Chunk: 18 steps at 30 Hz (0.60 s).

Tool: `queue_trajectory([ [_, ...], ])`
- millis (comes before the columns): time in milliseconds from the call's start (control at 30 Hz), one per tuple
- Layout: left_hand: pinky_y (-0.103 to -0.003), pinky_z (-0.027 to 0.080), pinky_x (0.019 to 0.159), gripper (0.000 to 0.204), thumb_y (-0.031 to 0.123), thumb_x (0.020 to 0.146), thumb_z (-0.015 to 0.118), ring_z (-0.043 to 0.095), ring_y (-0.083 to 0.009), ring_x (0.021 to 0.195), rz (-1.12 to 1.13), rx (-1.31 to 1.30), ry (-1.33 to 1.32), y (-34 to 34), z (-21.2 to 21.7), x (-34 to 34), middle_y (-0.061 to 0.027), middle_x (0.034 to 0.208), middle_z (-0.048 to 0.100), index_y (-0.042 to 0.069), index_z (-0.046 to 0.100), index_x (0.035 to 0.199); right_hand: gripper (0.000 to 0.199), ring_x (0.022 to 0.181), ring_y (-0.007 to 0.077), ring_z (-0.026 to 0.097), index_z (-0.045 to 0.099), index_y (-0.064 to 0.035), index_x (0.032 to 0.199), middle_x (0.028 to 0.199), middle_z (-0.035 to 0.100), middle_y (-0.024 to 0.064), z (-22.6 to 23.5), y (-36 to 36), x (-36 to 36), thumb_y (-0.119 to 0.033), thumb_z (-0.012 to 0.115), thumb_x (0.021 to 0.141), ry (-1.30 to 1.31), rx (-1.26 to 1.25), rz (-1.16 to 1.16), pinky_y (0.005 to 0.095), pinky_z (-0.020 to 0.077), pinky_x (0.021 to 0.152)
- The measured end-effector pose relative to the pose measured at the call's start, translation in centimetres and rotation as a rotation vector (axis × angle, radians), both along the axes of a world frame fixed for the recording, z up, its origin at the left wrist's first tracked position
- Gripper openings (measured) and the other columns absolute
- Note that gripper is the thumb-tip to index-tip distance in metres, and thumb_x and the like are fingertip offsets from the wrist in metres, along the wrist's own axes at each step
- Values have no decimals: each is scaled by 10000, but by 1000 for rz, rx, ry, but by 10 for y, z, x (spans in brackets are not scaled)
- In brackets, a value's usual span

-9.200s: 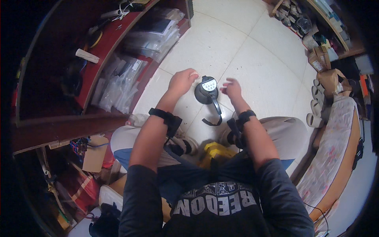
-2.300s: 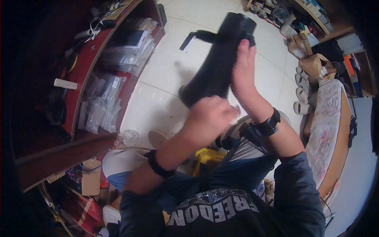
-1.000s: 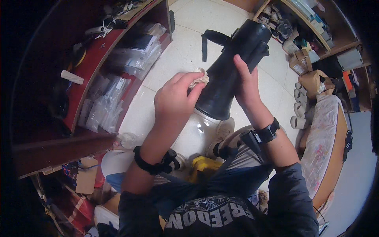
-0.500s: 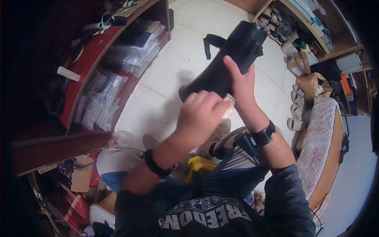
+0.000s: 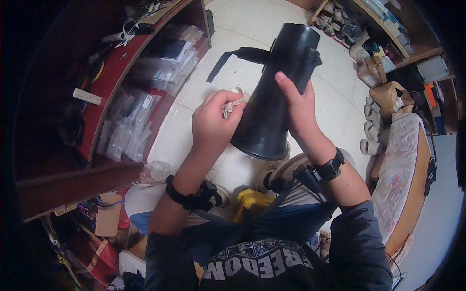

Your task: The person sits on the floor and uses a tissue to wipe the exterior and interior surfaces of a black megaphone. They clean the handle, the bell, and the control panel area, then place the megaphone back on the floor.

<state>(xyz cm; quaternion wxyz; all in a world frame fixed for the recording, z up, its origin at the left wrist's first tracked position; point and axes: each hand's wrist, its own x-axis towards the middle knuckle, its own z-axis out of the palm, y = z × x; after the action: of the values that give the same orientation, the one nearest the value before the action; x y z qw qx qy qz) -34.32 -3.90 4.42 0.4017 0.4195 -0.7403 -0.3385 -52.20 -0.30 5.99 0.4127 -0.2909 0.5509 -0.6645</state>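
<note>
A black, glossy, flared tube with a strap [image 5: 272, 102] is raised over the floor, its wider end toward me and its narrow end pointing away. My right hand [image 5: 302, 104] grips its right side, thumb lying across the front and the other fingers hidden behind it. On the left, my left hand [image 5: 213, 116] pinches a crumpled whitish tissue or cloth [image 5: 235, 103] beside the tube's wall. I cannot tell whether the wad touches the surface. The black strap [image 5: 238, 54] sticks out to the left of the tube's upper part.
Red shelves [image 5: 114, 80] with plastic-wrapped packets [image 5: 128, 126] line the left. A yellow object [image 5: 252, 202] lies between my feet. On the right stand pale slippers [image 5: 371, 138], a paper bag [image 5: 391, 97], a cardboard box [image 5: 371, 71] and a plastic-covered board [image 5: 398, 169].
My left hand has moved left, from across the tube's lower end to its left side, with the wad in it. The tube has turned more upright in view, and its strap swings farther left.
</note>
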Motion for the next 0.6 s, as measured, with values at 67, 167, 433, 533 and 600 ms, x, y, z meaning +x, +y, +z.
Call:
queue_trajectory([
  [67,-255,420,634,167,65,817,718,505,-117,674,-11,13,-24,2,-5,0,-53,852,664,26,685,976,538,945,181,620,505,0,1211,1064,625,115,0,2,3,-242,779,817,28,3,-24,319,508,843],
  [167,-249,422,635,172,62,827,709,521,-110,695,-56,-43,8,-1,-5,2,-54,874,666,24,690,994,571,921,180,629,505,5,1211,1049,629,117,7,-1,-2,-262,795,798,-27,63,73,314,520,814],
  [433,-310,515,752,347,-59,734,666,652,-222,882,-329,-332,-110,1,24,-1,-72,953,684,119,732,1024,607,850,171,645,522,11,1193,981,650,112,-9,-2,-10,-333,804,779,-106,172,143,303,528,760],
  [533,-325,525,748,398,-80,686,667,656,-253,871,-434,-374,-152,4,27,7,-68,953,688,146,742,1005,586,852,191,649,519,21,1195,1001,643,131,3,-2,-24,-310,792,795,-106,144,105,346,548,771],
  [600,-323,524,748,388,-76,685,681,658,-251,853,-597,-236,-76,1,31,14,-66,932,690,147,743,996,595,855,204,651,507,25,1202,1016,632,141,2,-3,-35,-328,778,807,-132,119,141,355,555,764],
])
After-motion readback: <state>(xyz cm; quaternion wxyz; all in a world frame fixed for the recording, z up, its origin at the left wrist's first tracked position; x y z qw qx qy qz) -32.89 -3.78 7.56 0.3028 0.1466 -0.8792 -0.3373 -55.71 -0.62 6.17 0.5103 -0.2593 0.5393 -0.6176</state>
